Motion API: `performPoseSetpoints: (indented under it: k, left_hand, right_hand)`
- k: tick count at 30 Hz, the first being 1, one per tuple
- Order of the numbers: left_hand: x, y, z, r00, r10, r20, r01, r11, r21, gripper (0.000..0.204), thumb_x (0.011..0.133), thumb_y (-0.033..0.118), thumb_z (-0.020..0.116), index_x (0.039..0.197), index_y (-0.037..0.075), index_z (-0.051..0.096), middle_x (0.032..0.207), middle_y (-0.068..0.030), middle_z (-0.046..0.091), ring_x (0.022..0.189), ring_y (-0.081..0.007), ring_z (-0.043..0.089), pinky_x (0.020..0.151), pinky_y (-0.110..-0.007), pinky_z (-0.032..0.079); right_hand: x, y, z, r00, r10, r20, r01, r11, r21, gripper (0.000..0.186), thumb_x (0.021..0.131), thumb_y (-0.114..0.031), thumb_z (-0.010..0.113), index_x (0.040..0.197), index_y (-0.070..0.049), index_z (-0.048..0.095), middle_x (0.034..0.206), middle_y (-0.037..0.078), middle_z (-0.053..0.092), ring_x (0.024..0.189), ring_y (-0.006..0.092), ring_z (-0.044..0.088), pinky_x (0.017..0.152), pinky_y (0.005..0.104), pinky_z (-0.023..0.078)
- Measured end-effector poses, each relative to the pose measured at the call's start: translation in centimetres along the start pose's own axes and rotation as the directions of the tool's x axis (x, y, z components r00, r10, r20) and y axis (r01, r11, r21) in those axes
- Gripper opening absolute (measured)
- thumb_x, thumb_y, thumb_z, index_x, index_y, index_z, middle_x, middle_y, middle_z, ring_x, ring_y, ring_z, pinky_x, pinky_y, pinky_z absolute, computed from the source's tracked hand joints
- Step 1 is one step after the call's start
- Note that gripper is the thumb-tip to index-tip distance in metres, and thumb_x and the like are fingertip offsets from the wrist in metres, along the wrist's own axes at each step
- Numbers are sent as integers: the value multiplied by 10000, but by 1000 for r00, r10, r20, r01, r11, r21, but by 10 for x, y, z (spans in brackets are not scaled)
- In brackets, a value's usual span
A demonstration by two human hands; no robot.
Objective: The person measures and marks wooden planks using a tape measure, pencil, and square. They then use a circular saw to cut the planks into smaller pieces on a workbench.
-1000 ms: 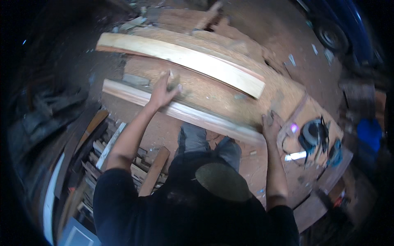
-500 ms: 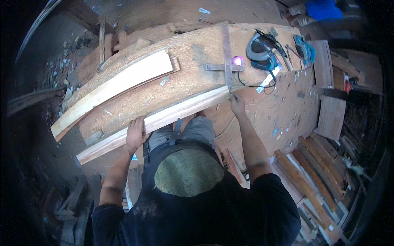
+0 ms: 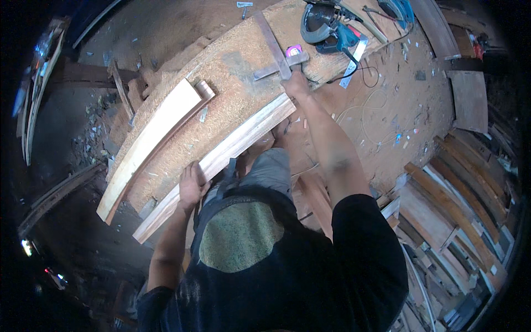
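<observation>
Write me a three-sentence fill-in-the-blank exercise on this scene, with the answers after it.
The left hand rests on a board made of ____.
The circular saw lies nearer the ____ hand.
The shirt sleeves are ____.

Missing words: wood; right; black.

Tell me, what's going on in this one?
A person is at a sawdust-strewn workbench with a long wooden strip lying along its near edge. The left hand rests on the strip. The right hand is at the metal square, beyond the strip's far right end; whether the fingers grip it is hard to tell. A pale board lies across the bench's far side, and a power saw sits unheld toward the right.
</observation>
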State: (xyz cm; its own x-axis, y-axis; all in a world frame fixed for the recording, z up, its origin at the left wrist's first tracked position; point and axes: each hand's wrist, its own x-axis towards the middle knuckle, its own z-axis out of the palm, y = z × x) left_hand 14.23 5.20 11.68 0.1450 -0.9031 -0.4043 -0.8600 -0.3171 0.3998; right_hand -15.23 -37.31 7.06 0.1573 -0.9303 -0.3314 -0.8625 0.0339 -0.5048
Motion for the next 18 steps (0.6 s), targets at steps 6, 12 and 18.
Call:
performPoseSetpoints:
  k: [6,12,18]
  left_hand:
    - [14,11,2,999,31,33,-33,997,68,902,727,260,845,1478,8,415,1259,-211,533,1196,-412,527,1035,-516,450]
    - [50,48,-2,992,93,-85,-86,993,84,863,710,224,841,1451,9,454,1213,-212,550,1105,-419,556,969,-506,488]
    - [72,54,2,995,93,-47,-85,986,147,771,683,285,863,1297,-28,517,1132,-216,552,1079,-425,559,966,-500,488]
  right_hand:
    - [-12,-30,-45,999,-16,-52,17,1000,10,678,814,-326,777,1344,14,524,1114,321,689,1082,486,661,971,552,514]
    - [-84,7,-62,948,-170,-269,223,958,182,505,875,-325,744,1227,0,585,1095,288,687,1051,477,653,906,544,522]
    - [-199,81,-33,964,-122,-237,178,957,231,473,914,-337,743,1266,-56,595,1142,243,671,1039,461,652,870,528,528]
